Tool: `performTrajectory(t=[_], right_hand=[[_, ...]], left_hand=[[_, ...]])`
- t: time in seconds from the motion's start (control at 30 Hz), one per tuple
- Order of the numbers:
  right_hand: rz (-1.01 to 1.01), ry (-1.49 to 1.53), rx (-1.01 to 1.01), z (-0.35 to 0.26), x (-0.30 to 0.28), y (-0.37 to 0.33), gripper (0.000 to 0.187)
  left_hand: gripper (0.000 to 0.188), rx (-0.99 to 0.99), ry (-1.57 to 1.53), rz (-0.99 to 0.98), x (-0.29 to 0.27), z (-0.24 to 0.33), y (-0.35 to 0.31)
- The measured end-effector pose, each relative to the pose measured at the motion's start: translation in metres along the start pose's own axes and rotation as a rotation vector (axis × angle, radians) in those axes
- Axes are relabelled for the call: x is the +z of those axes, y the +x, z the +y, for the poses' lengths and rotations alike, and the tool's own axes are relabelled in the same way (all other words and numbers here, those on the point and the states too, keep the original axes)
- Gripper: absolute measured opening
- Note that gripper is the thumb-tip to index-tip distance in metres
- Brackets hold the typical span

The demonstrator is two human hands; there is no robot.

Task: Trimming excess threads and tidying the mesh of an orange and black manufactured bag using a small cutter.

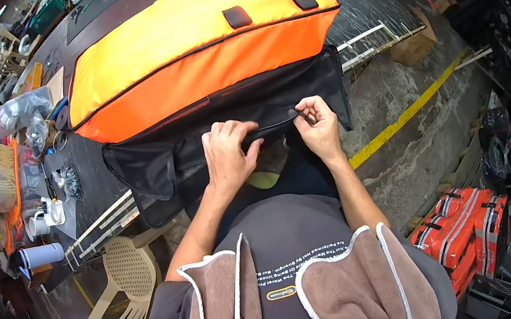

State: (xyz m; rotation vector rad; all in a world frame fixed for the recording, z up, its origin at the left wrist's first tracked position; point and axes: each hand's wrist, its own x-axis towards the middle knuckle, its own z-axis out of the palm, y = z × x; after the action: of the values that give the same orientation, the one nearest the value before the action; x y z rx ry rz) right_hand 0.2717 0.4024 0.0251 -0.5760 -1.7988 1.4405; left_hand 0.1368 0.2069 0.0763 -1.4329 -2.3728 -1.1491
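Observation:
A large bag with a yellow top and orange side (pixel 186 51) lies on the dark table, with black piping and two black tabs. From its near side a black mesh fabric panel (pixel 157 164) hangs over the table edge toward my lap. My left hand (pixel 228 153) has its thumb and fingers around the panel's near edge. To its right, my right hand (pixel 319 130) pinches a small black piece at that edge between thumb and fingertips. The exact kind of this piece cannot be made out. A stretch of the edge runs between both hands.
A beige plastic chair (pixel 129 277) stands at lower left. Mugs (pixel 37 225), plastic bags (pixel 31 114) and tools crowd the table's left side. Orange bags with reflective strips (pixel 461 234) sit at lower right. A yellow line (pixel 407 114) crosses the floor on the right.

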Motion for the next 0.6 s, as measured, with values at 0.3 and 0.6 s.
performTrajectory(t=[0.3,0.6], right_hand=[[0.005,0.183,-0.299,-0.091,0.02,0.089,0.014],[0.007,0.436,-0.187,-0.094,0.059,0.071,0.027]], left_hand=[[0.035,0.079,-0.269,0.086,-0.083,0.014,0.091],[0.027,0.289,-0.137,0.287,-0.083,0.01,0.068]])
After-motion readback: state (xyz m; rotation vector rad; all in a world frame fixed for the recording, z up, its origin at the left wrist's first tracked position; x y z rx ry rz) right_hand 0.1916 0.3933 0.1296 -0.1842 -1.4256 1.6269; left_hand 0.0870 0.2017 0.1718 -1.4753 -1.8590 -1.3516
